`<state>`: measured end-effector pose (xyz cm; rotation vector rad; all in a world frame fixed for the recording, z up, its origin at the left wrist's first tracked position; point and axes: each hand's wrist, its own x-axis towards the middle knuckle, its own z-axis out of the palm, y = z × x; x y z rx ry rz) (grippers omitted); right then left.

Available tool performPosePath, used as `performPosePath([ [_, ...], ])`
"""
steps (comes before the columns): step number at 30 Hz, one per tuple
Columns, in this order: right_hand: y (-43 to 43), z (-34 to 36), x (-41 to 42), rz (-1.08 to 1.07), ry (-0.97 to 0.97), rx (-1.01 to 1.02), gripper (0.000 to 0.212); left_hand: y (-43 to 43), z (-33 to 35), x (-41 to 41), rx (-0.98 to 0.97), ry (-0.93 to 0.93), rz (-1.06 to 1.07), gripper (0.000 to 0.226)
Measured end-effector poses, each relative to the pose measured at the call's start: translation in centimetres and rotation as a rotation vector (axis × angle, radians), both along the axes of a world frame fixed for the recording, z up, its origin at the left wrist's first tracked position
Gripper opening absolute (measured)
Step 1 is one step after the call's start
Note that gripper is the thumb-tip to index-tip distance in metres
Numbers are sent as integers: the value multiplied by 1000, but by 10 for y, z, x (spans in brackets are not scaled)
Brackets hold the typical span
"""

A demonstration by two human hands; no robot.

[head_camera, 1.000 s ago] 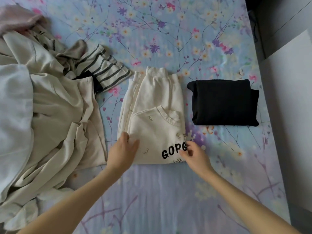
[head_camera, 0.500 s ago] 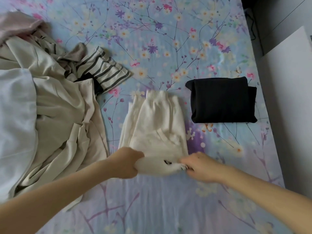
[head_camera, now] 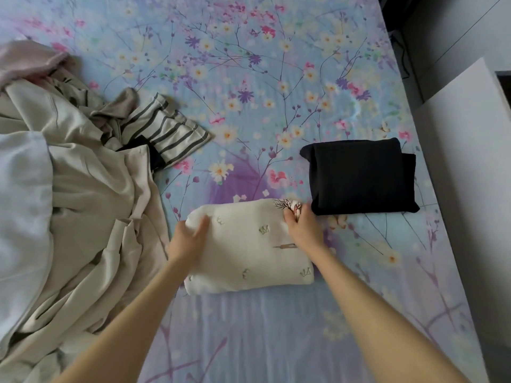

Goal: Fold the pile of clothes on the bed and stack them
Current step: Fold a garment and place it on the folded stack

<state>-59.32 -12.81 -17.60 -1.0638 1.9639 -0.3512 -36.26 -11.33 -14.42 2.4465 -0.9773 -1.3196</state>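
A cream sweatshirt (head_camera: 249, 250) with small crown prints lies folded into a thick rectangle in the middle of the floral bed sheet (head_camera: 249, 78). My left hand (head_camera: 189, 239) grips its far left corner. My right hand (head_camera: 302, 228) holds its far right corner, fingers curled over the edge. Just beyond and to the right, a folded black garment (head_camera: 359, 175) lies flat, nearly touching the cream one. On the left sprawls the unfolded pile (head_camera: 83, 203): beige clothes, a striped top (head_camera: 166, 134), a white piece (head_camera: 22, 203) and a pink one (head_camera: 27, 59).
The bed's right edge runs beside a white cabinet (head_camera: 470, 175), with grey floor behind it. Bare sheet stretches across the far half of the bed and in front of the cream sweatshirt.
Both hands lifted the cream sweatshirt's near edge and folded it away from me, over the far half. It is now a short rectangle with the lettering hidden.
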Motion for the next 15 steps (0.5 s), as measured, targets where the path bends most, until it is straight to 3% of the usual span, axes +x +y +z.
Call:
performPosePath([
  [3,33,2,4,-103,-37,49,54,22,-1,0,-25,227,109,59],
  [5,58,1,5,-140,-167,160,50,35,-3,2,29,386,144,68],
  [8,81,1,-7,-272,-296,101,35,44,-5,-11,63,460,174,81],
  [13,119,18,-75,-314,-118,-20,41,63,7,-69,96,614,88,75],
  [15,130,30,-119,-346,-51,-34,32,67,7,-107,122,666,22,75],
])
